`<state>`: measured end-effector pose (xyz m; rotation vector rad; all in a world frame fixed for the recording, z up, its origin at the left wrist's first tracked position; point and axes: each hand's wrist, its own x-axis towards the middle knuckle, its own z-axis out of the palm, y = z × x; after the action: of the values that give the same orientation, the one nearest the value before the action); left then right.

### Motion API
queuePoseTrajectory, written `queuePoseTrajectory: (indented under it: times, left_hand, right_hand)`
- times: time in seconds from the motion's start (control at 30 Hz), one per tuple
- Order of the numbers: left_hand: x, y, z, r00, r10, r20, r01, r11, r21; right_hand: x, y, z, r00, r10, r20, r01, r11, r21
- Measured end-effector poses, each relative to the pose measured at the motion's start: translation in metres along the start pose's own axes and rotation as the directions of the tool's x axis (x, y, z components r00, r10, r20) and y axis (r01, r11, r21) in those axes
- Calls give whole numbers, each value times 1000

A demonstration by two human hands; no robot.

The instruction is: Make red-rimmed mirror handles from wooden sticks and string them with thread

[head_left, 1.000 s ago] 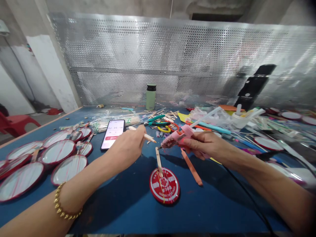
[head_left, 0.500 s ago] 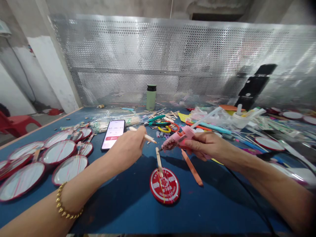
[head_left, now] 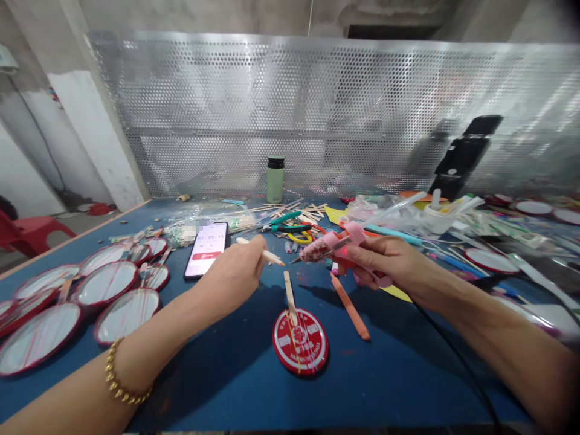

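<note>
My left hand (head_left: 241, 266) is closed round a pale marker pen (head_left: 273, 258) whose orange tip points right. In my right hand (head_left: 385, 258) is a pink hot glue gun (head_left: 333, 244), with a clear glue stick (head_left: 399, 207) out of its back and a red light lit on its side. Its nozzle is close to the marker's tip, above the far end of a wooden craft stick (head_left: 289, 290). The stick's near end lies on a round red tin lid (head_left: 300, 356) with white print and coloured strands across it. An orange marker cap-ended pen (head_left: 351, 307) lies right of the stick.
Several red-rimmed round discs (head_left: 107, 283) lie at the left beside a phone (head_left: 206, 251) showing a timer. Behind are pliers (head_left: 287, 223), loose craft sticks (head_left: 312, 212) and a green bottle (head_left: 275, 181). A white cup (head_left: 437, 219) stands right. The gun's black cord (head_left: 453, 350) crosses the table.
The glue gun has moved up off the craft stick's far end and tilted, and its red light now shows. My left hand keeps the marker in nearly the same place.
</note>
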<state>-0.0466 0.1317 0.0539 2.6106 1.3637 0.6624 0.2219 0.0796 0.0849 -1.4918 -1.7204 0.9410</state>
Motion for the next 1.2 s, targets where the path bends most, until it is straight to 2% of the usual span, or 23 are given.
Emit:
queuePoseTrajectory:
  times: [0.3,0.5,0.73,1.2]
  left_hand:
    - [1,6,14,998,3,69,8,988,-154]
    - [1,9,23,996,-10,88,25,985,-169]
    - [3,12,30,995,-46,84,54,995,-88]
    - [-2,23,32,985,-120,126,101,984,148]
  right_hand:
    - [-6,2,-10,997,-62,-34,67,982,179]
    - [-10,1,-12,995,-77,-63,85,987,137]
    - [-10,4,-13,990,-125,-67,135,974,182]
    - [-12,7,-17,985,-169,-36,173,965,196]
